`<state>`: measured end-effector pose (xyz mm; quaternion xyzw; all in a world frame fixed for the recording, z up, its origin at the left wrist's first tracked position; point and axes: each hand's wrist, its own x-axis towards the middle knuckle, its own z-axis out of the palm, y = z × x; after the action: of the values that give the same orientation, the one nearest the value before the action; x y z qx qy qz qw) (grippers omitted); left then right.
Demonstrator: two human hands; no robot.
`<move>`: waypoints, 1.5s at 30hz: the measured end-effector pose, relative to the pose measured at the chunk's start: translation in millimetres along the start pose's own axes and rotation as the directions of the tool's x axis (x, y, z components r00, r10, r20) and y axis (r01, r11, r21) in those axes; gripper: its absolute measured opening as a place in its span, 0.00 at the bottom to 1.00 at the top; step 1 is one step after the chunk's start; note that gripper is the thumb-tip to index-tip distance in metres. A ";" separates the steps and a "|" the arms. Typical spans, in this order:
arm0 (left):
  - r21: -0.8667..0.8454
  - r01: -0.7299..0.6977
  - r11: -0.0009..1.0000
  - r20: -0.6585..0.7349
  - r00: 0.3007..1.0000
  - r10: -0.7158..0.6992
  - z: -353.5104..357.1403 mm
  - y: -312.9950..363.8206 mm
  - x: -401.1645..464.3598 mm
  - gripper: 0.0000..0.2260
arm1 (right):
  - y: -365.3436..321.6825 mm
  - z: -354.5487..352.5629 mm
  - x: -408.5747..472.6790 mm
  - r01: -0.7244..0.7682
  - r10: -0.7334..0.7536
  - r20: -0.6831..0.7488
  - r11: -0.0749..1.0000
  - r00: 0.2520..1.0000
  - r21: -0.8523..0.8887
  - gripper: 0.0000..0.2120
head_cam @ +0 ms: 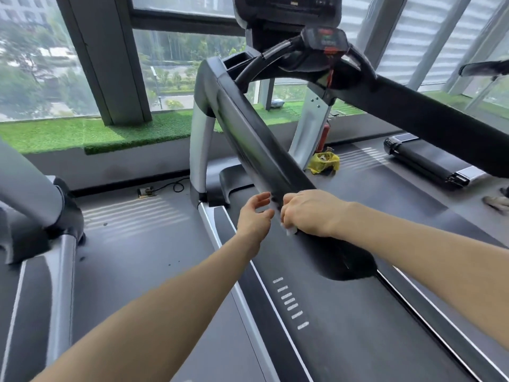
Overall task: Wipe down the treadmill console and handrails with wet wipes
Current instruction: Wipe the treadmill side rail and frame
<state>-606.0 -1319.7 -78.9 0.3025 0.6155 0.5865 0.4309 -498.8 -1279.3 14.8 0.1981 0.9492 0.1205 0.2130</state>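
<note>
The right hand (308, 213) is curling over the near end of the long black padded left handrail (256, 144), pressing a small white wet wipe (290, 230) against it so the cloth bears on the surface. Just beside it, the left hand (254, 213) is hovering with fingers spread, holding nothing, probably ready to steady. Farther up, the dark treadmill console (286, 9) is waiting at the rail's far end.

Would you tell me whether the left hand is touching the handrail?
Apart: the head view shows the left hand open beside the handrail, with floor visible between them.
</note>
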 end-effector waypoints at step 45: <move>-0.579 0.234 0.781 0.199 0.970 -0.142 -118.8 80.8 165.5 0.03 | 41.4 -79.1 226.8 0.032 0.697 -0.189 0.232 0.692 0.972 0.11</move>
<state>-795.6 -1218.8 -35.6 0.1298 0.3933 0.6809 0.6040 -709.5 -1156.8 16.5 0.4462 0.7724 -0.3471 -0.2895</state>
